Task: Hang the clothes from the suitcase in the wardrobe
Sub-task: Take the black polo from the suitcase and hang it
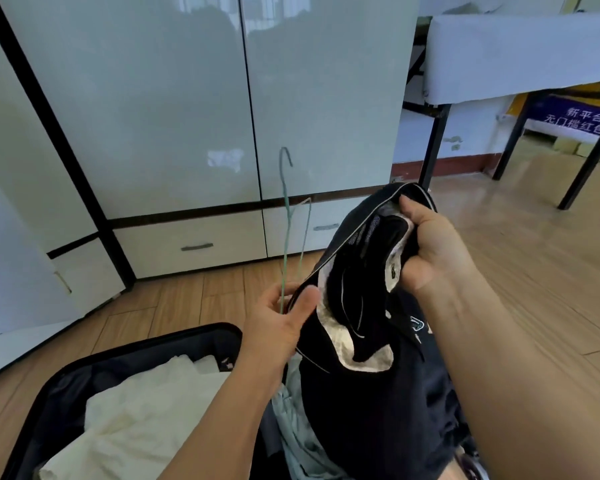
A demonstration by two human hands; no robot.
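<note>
Glossy white wardrobe (194, 109) w/ doors closed faces a wood floor; open suitcase (63, 382) below holds a crumpled cream garment (136, 417). Left hand (281, 320) pinches a thin green wire hanger (286, 220) plus the collar edge of a dark navy top (368, 393); right hand (430, 247) grips the opposite collar edge, spreading the neck open, prob. so the hanger can slide in. Fabric looks soft, pale-lined.
</note>
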